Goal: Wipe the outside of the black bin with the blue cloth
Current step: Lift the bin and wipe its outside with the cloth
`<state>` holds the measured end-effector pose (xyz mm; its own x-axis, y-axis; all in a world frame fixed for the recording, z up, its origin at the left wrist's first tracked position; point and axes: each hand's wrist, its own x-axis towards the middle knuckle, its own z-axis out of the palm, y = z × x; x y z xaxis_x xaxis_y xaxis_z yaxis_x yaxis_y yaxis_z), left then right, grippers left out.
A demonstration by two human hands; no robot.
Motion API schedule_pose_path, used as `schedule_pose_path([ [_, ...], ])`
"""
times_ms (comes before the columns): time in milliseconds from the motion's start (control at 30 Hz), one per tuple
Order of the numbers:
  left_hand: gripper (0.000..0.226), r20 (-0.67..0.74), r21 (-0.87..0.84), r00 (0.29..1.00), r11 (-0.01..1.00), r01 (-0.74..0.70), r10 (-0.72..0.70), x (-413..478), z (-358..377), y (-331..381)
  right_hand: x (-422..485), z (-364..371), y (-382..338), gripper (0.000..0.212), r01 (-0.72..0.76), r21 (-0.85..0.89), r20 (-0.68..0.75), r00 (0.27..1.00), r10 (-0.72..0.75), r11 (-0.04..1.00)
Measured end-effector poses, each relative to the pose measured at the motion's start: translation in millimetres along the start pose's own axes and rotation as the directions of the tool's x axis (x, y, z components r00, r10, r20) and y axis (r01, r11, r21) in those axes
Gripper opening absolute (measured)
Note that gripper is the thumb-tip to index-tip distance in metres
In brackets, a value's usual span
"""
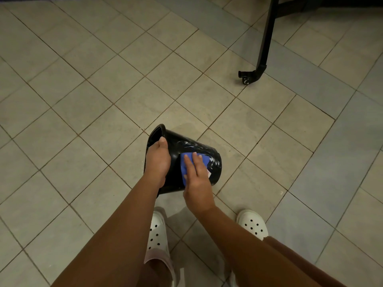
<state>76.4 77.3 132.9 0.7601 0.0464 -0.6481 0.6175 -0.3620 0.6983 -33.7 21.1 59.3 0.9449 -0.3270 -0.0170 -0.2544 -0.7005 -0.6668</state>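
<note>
**Black bin tipped on its side, blue cloth flat against its wall**

Black and glossy, the round plastic bin (186,147) lies tilted on its side above the tiled floor (83,104), just ahead of the person's feet. Its open mouth faces the upper left and its base points to the lower right. Whether it touches the floor cannot be told. Pale, streaky smears show on its upper wall near the base.

The left hand (158,160) grips the bin at the rim, with the fingers curled round the edge of the mouth. The forearm runs down across the near side of the bin.

The right hand (196,179) lies spread on the folded blue cloth (185,165), its fingers straight and close together, pressing the cloth against the outer wall of the bin about midway between rim and base. The cloth shows to the left of the fingers and beyond their tips; the rest of it is hidden under the palm.

Below the arms stand two white perforated clogs (253,223), one on each side of the right forearm. Well apart, toward the far right corner of the floor, a black metal leg (266,38) slants down to a small caster wheel (245,79).
</note>
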Motion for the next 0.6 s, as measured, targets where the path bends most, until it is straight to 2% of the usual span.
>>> schedule_pose_path([
  [167,0.041,-0.041,0.131,0.994,0.987,-0.094,0.100,3,-2,-1,17,-9,6,0.072,0.159,0.035,0.061,0.985,-0.161,0.987],
  [333,0.039,-0.070,0.153,0.995,0.986,-0.060,0.071,1,-2,1,14,-11,31,0.079,-0.069,-0.042,0.118,0.990,0.074,0.997],
  [400,0.043,-0.061,0.179,0.996,0.982,-0.058,0.070,1,-3,2,5,-9,29,0.082,-0.077,-0.054,0.103,0.991,0.082,0.996],
  [500,0.049,-0.040,0.208,0.996,0.975,-0.071,0.081,4,-5,1,1,-1,12,0.083,0.033,-0.030,0.052,0.998,-0.031,0.999],
  [600,0.050,-0.037,0.226,0.994,0.970,-0.088,0.099,6,-8,-1,15,-2,1,0.076,0.153,0.030,0.058,0.986,-0.154,0.988],
])
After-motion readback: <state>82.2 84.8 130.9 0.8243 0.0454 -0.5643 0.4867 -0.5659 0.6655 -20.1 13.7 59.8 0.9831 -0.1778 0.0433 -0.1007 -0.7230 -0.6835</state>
